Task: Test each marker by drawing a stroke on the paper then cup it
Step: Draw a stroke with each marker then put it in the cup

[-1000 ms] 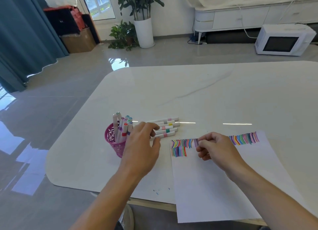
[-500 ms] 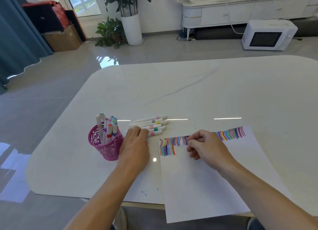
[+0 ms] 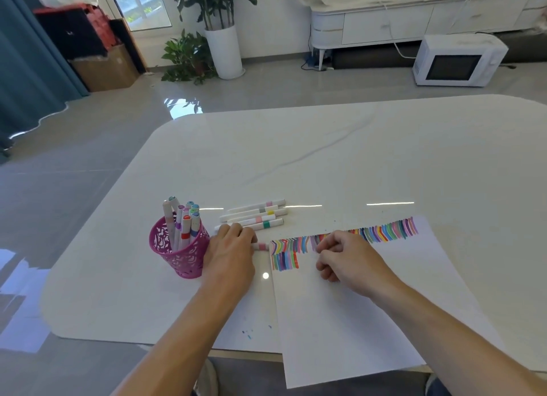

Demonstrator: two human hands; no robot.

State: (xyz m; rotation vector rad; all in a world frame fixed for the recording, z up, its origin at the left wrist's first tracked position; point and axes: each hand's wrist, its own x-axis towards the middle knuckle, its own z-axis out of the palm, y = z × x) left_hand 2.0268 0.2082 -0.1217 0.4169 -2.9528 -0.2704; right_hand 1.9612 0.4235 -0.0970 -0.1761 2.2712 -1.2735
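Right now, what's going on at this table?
A person is testing markers. The left hand grips a pink-banded marker lying beside the pink cup, which already holds several. More loose markers lie just behind. The right hand rests curled on the paper, by its rows of coloured strokes.

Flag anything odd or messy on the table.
Small blue ink specks stain the table near its front edge, left of the paper. The paper's near end overhangs that edge.
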